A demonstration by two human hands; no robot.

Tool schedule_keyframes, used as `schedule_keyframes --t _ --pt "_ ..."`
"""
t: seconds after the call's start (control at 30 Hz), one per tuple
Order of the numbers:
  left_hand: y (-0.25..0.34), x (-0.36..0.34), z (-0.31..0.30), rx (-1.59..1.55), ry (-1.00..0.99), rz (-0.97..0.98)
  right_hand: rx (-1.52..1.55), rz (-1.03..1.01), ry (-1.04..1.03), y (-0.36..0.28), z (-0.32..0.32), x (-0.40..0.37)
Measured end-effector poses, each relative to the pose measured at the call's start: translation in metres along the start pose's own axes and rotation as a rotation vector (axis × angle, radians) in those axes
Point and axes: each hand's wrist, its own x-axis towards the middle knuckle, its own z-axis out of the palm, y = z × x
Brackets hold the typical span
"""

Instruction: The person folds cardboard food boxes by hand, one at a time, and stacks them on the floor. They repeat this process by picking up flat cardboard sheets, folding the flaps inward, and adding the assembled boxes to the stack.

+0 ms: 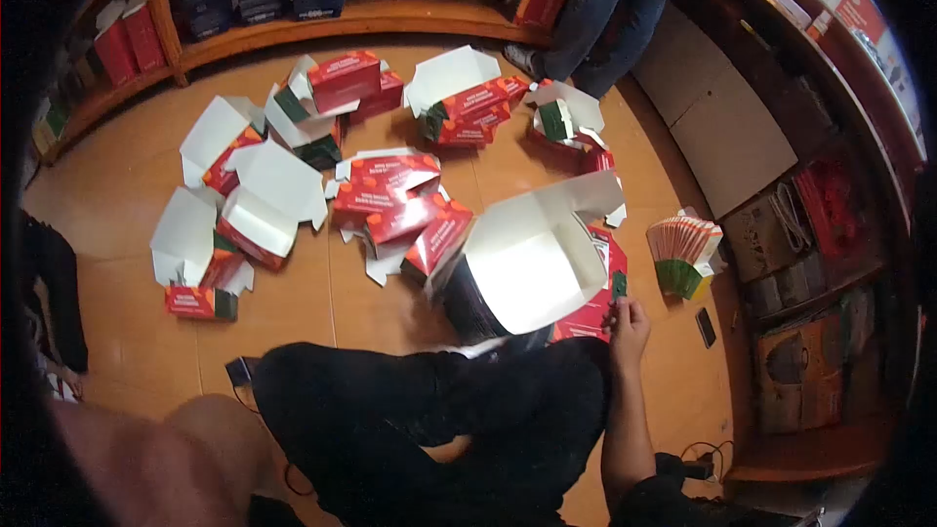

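Note:
My right hand (630, 320) is closed at the green edge of a flat red carton (597, 307), fingertips pinched together. Left of it, close to my knees, a large open box (532, 273) shows its white inside and a dark outer side. At the lower left, a blurred bare arm (176, 459) close to the camera seems to be my left one; its fingers cannot be made out. Beyond the box lie several red cartons (400, 200) with white flaps, some partly folded.
Open cartons (244, 224) are scattered across the tiled floor. A fanned stack of flat cartons (685, 252) and a phone (706, 327) lie to the right. Shelves (429, 20) line the back. A person in jeans (615, 10) stands there; another person's dark sleeve (59, 293) shows left.

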Motion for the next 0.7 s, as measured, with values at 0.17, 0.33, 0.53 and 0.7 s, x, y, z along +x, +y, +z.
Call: schedule_keyframes --t 0.17,0.33,0.53,0.7 --pt "-0.006 -0.005 0.006 -0.050 0.000 -0.005 -0.026 0.049 0.034 -0.014 0.001 -0.004" --pt "-0.013 -0.005 0.008 -0.126 -0.017 -0.007 -0.049 0.045 -0.020 -0.012 0.004 -0.003" --pt "-0.008 -0.017 0.011 -0.184 -0.036 -0.052 -0.084 0.061 -0.050 -0.011 0.002 -0.001" --pt "-0.012 -0.021 0.010 -0.246 -0.039 -0.066 -0.108 0.104 -0.044 -0.014 0.004 -0.005"
